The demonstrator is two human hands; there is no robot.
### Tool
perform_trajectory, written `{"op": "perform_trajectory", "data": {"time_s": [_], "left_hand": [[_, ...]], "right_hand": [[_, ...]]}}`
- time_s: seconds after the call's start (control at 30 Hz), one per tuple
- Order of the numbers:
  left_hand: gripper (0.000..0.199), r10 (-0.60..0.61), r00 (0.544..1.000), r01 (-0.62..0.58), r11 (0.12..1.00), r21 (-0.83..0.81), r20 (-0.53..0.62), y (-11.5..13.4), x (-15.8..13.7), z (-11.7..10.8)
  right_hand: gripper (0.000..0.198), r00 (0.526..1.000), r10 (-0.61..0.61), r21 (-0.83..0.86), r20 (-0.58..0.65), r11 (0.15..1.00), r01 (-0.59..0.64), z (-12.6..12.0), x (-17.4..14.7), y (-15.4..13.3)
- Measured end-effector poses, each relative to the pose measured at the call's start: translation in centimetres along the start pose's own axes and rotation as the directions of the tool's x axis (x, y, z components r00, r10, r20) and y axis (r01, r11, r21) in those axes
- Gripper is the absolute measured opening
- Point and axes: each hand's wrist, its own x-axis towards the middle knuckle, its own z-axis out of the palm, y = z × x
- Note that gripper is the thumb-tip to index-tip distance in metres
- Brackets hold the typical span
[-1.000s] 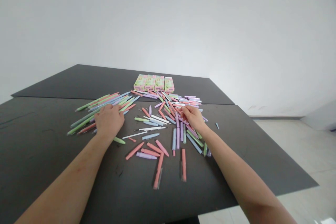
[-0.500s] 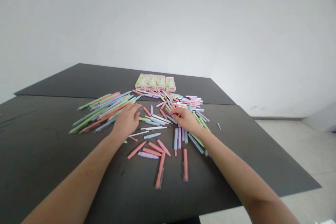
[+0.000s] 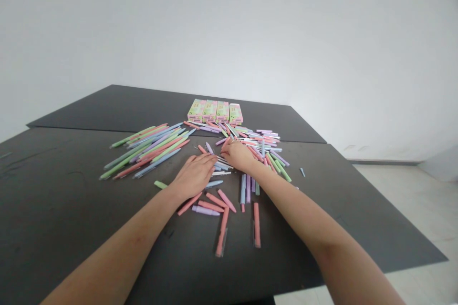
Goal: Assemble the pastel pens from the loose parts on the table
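My left hand (image 3: 195, 176) lies palm down over loose pen parts in the middle of the table, its fingers stretched out toward the right hand. White pen refills (image 3: 222, 173) and a blue pen barrel (image 3: 214, 184) show at its fingertips. My right hand (image 3: 239, 156) has its fingers curled together at the edge of the mixed pile, beside a red pen barrel (image 3: 225, 143). What those fingers hold, if anything, is hidden. Nearer me lie several red pen barrels (image 3: 211, 206) and a purple one (image 3: 205, 210).
Long pens in pastel colours (image 3: 150, 150) lie in a bundle on the left. Several small printed boxes (image 3: 209, 110) stand in a row at the back. More barrels (image 3: 265, 138) are heaped on the right. Two red pieces with clear clips (image 3: 256, 224) lie near the front.
My left hand has moved right and nearer me, off the long pens and onto the refills. My right hand has shifted left, closer to it, and its fingers have curled in.
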Motion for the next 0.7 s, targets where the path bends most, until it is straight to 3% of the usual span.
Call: {"op": "perform_trajectory", "data": {"time_s": [0.53, 0.7], "left_hand": [[0.035, 0.078, 0.997, -0.079, 0.996, -0.047, -0.020, 0.1, -0.2, -0.4], [0.036, 0.064, 0.998, -0.065, 0.996, -0.060, -0.028, 0.1, -0.2, -0.3]], "right_hand": [[0.017, 0.998, 0.057, 0.149, -0.038, 0.988, -0.051, 0.7, -0.6, 0.0], [0.019, 0.994, 0.096, 0.372, -0.058, 0.926, -0.068, 0.0, -1.3, 0.9]]}}
